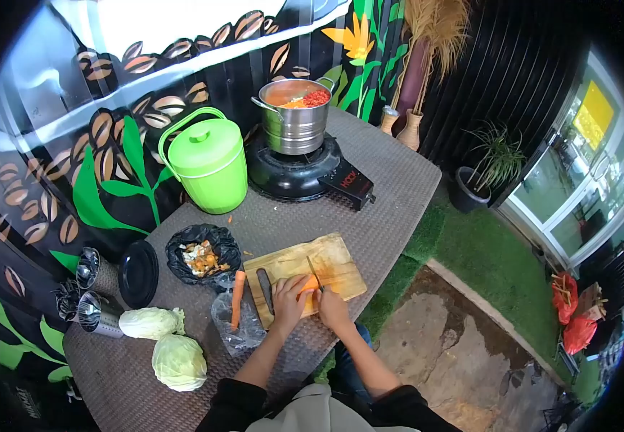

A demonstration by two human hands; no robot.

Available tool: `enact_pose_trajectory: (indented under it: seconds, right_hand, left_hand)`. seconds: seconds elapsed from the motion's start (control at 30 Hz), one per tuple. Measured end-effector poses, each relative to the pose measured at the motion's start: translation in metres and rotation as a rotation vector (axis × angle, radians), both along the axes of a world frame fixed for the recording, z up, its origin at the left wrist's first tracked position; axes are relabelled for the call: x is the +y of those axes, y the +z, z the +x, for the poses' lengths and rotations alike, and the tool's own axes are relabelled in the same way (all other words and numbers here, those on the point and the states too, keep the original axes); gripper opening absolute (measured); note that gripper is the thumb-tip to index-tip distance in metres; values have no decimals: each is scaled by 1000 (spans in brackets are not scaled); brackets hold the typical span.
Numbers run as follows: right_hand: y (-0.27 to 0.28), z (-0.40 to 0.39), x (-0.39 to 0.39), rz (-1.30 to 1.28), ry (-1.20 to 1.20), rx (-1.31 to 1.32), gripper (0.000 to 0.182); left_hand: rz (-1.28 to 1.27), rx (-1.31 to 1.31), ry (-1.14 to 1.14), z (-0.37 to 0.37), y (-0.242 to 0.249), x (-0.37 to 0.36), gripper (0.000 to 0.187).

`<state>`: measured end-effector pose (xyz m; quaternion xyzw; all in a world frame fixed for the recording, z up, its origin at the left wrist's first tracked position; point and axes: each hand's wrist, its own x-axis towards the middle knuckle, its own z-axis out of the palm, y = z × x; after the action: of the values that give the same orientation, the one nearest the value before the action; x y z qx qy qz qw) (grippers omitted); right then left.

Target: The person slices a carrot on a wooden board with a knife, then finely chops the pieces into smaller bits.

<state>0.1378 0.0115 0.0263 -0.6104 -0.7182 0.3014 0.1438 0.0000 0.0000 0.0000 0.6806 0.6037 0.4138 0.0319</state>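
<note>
On a wooden cutting board [340,263], my left hand [290,299] presses an orange carrot piece [309,284], fingers closed round it. My right hand [333,309] grips a knife [313,268], its blade over the board beside the carrot. A dark-handled tool [264,288] lies on the board left of my left hand. Further left, a whole peeled carrot [238,299] rests on a clear plastic bag [225,317]. Orange stains mark the board's right part.
Behind the board, a steel pot [296,126] with orange and red food stands on a black stove [290,173]. Around it are a green lidded bucket [207,165], a black bag of peelings [202,255], two cabbages [179,362] and steel utensil holders [101,317].
</note>
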Motion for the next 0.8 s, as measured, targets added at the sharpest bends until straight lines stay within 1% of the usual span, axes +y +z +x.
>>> enact_pose_trajectory:
  seconds: [0.1, 0.17, 0.27, 0.6, 0.67, 0.7, 0.77, 0.8]
  right_hand:
    - [-8, 1, -20, 17, -1, 34, 34]
    - [-22, 4, -26, 32, -15, -29, 35]
    - [-7, 5, -23, -31, -31, -7, 36]
    - [-19, -6, -22, -8, -82, -69, 32]
    - [-24, 1, -26, 24, -91, 56, 37]
    - [-25, 6, -25, 28, -91, 58, 37]
    - [-27, 18, -22, -52, 39, 200, 37]
    - [-22, 20, -22, -48, 41, 199, 37]
  left_hand:
    - [-15, 4, 7, -8, 5, -3, 33]
    - [2, 4, -4, -10, 3, -2, 34]
    - [14, -32, -8, -7, 0, 2, 36]
    - [27, -81, -2, -2, 1, -3, 35]
    - [18, -59, -4, -3, 2, -4, 34]
    - [22, -58, -4, -4, 2, -5, 34]
    - [16, -70, 109, -10, 3, -9, 32]
    - [20, -70, 110, -16, 2, -11, 32]
